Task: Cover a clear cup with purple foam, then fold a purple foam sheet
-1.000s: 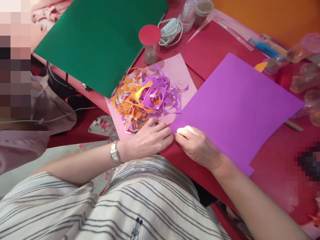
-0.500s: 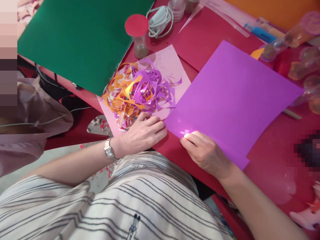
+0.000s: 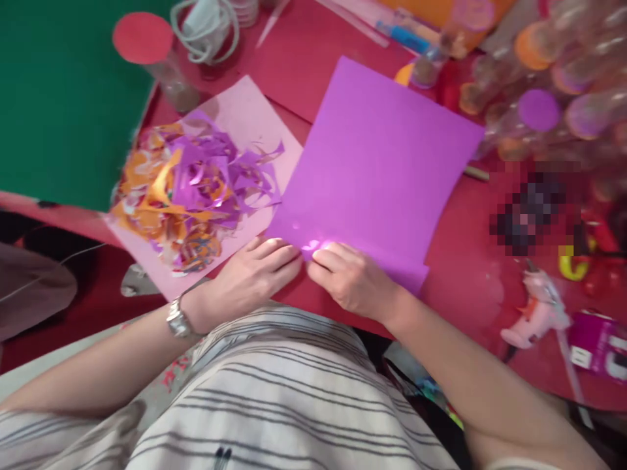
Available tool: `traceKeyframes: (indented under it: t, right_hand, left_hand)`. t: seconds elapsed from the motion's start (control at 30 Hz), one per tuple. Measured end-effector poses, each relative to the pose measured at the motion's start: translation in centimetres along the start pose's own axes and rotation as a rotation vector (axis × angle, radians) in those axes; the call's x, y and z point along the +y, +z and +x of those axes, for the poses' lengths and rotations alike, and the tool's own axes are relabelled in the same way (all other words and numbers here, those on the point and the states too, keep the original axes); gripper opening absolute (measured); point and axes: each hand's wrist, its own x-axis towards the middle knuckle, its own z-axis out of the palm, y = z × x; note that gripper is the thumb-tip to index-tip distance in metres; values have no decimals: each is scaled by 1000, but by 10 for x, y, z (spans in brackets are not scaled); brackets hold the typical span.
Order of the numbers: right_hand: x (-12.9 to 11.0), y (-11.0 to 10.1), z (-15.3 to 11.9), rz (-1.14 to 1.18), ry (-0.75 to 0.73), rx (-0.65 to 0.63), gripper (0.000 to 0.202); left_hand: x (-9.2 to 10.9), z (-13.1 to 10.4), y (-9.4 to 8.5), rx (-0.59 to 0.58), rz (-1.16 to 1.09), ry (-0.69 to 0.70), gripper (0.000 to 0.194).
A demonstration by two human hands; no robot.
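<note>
Purple sheet: I see it (image 3: 386,150) on the red table (image 3: 470,241), in front of the person, a narrow flap along its near edge.
Right hand: fingers of the right hand (image 3: 347,281) bunched together, clamped on that near edge.
Left hand: fingers of the left hand (image 3: 245,281) bent and close together by the sheet's left corner; whether they grip it, I can't tell.
Crooked flap: possible, I'd judge, as its right end juts past the sheet's side; pressing there could set a skewed crease.
Slipping corner: a light left hold could let the sheet swing as the right hand presses.
Stray scraps: the scraps (image 3: 196,183) lie loose near the left wrist; a sweep of that arm could drag some under the purple.
Knocked tubes: the far right corner points at the tubes (image 3: 539,109); a careless turn might nudge them.
Hands, count: 2.
Sheets, count: 1 purple, 1 pink (image 3: 245,98), 1 green (image 3: 53,98).
Tools, count: 1 glue gun (image 3: 536,310), 1 coiled cord (image 3: 206,32).
Watch, count: 1 (image 3: 178,320), left wrist.
Scraps and tubes, count: too tangled and crowded to number.
</note>
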Motion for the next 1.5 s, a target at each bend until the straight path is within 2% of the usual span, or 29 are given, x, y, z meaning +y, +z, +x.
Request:
traceKeyframes:
  t: [0.13,0.27,0.63,1.13,1.5]
  right_hand:
    - [1,2,-4,-43,17,-3,33]
    - [0,2,-12,-34,37,-11,31]
    - [-2,-8,-39,-28,106,7,27]
    - [-6,-26,-74,-42,184,-46,30]
    - [-7,-40,-116,-93,257,-101,27]
  left_hand:
    - [-8,-2,4,79,4,44,32]
    - [-8,1,3,104,18,59,32]
    - [-8,0,4,71,-35,21,32]
    - [-5,0,4,65,-12,-17,30]
    - [-7,0,8,90,2,0,29]
